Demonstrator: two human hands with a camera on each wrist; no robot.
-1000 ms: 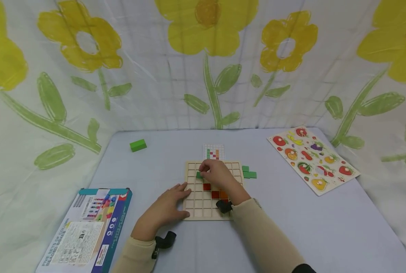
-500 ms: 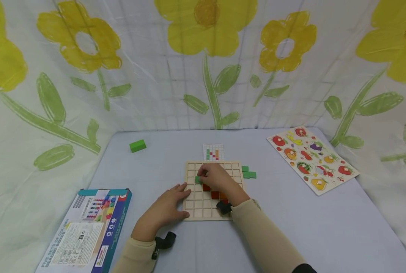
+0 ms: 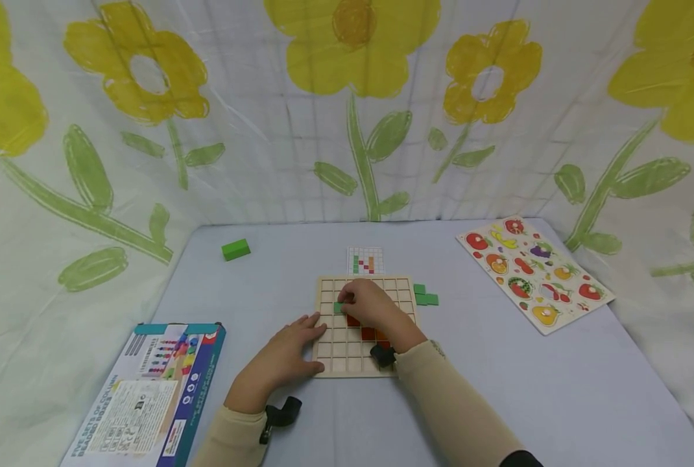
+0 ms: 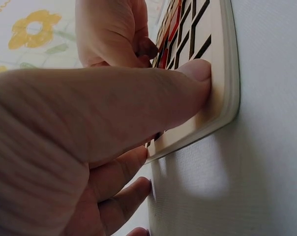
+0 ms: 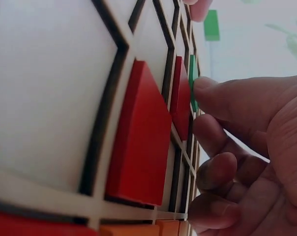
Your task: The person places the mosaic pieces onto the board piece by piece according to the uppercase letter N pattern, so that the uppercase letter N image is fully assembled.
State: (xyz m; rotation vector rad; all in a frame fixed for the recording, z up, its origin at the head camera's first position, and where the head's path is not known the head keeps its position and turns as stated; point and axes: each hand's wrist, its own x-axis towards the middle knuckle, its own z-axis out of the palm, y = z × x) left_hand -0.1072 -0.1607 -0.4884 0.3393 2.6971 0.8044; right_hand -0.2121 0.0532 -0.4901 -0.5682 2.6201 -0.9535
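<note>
Flower-printed sheeting (image 3: 288, 123) backs a pale table (image 3: 499, 389). The left hand (image 3: 283, 353) lies relaxed, its thumb on the grid board (image 3: 331, 365). A green tile (image 3: 338, 308) is at a left-side cell, pinched by the right hand (image 3: 373, 305). Red tiles (image 5: 143, 142) and orange tiles (image 5: 131, 230) already fill cells; judging by the pattern card (image 3: 365, 255), green looks unfinished, with loose green tiles (image 3: 432, 299) beyond the right edge.

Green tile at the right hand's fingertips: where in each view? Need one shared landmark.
Head: green tile just below picture centre, left of the right hand.
Left wrist: not visible.
Right wrist: green tile, a thin sliver right of and above centre, beyond the red tiles.
Shared landmark: the grid board, in all three.
</note>
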